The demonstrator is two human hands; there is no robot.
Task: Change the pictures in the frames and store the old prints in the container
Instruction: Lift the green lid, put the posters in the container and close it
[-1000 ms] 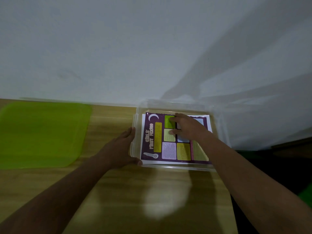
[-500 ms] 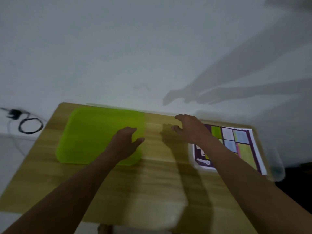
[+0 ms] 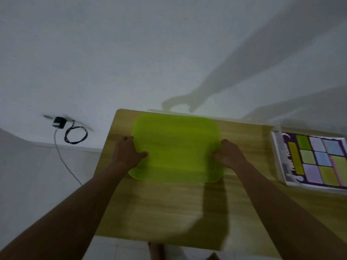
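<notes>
A translucent green lid (image 3: 176, 147) lies flat on the wooden table (image 3: 169, 207), at its far middle. My left hand (image 3: 126, 152) grips the lid's left edge, thumb on top. My right hand (image 3: 230, 156) grips its right edge the same way. At the far right stands a clear plastic container (image 3: 277, 147), and a purple print (image 3: 319, 160) with coloured panels lies flat inside it. No picture frame is in view.
A white wall rises right behind the table's far edge. On the floor to the left lie a black adapter (image 3: 59, 122) and a looped cable (image 3: 76, 135). The table's left edge and near edge are in view.
My view swung left from the container to the green lid. Both hands left the container and print, crossed to the lid and closed on its two side edges.
</notes>
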